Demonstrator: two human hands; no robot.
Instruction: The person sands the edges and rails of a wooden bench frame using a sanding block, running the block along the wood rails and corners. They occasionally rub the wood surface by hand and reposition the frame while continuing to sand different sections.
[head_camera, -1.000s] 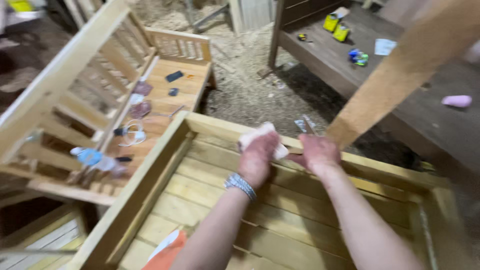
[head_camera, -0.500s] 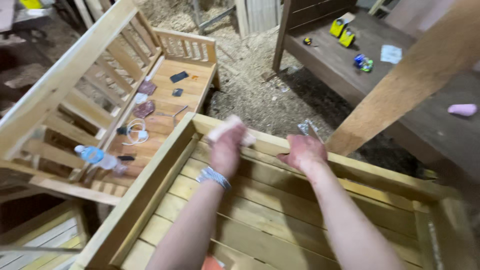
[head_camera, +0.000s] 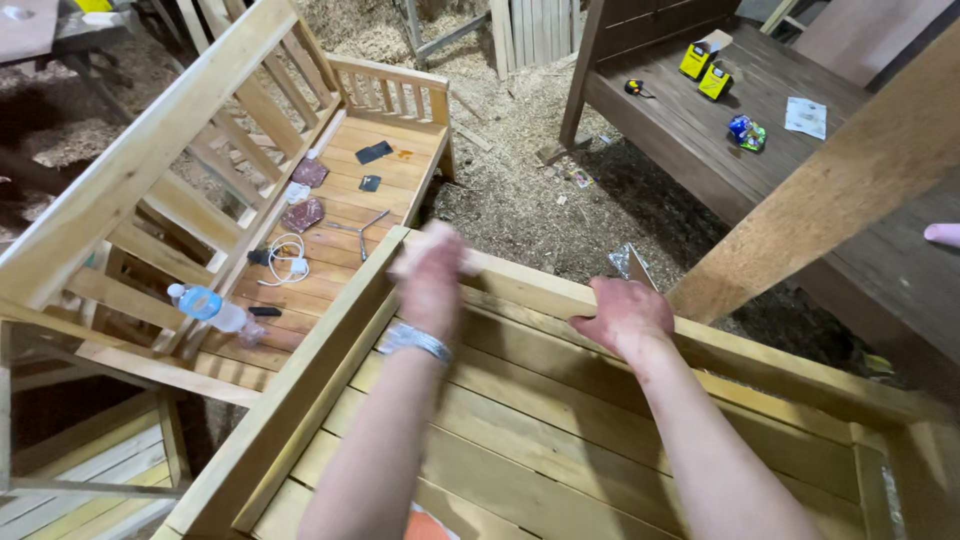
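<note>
- My right hand (head_camera: 622, 318) sits on the top rail (head_camera: 760, 352) of the slatted wooden frame (head_camera: 520, 440) in front of me, fingers curled over the rail's far edge and gripping it.
- My left hand (head_camera: 430, 280) is over the same rail, near its left corner, and it is blurred. It seems to be wrapped around a pale block (head_camera: 432, 250), but I cannot tell what the block is, nor how firmly the fingers close on it.
- A metal bracelet (head_camera: 414, 340) sits on my left wrist.
- The two hands are apart on the rail, with a bare stretch of wood between them.
- The frame's slats run across below my forearms, pale yellow-brown wood, boxed in by raised side boards.
- To my left stands a wooden bench (head_camera: 150, 170) with a slatted back. On its seat lie a plastic water bottle (head_camera: 205, 305), a coiled white cable (head_camera: 288, 262), two reddish pads (head_camera: 303, 214) and two small dark flat things (head_camera: 373, 152).
- Sawdust and shavings (head_camera: 520, 190) cover the ground beyond the rail.
- A thick wooden beam (head_camera: 830, 190) slants up on the right, starting just past my right hand.
- Behind it is a dark wooden platform (head_camera: 680, 130) carrying two yellow boxes (head_camera: 705, 68), a small blue and green packet (head_camera: 746, 132) and a sheet of paper (head_camera: 806, 116).
</note>
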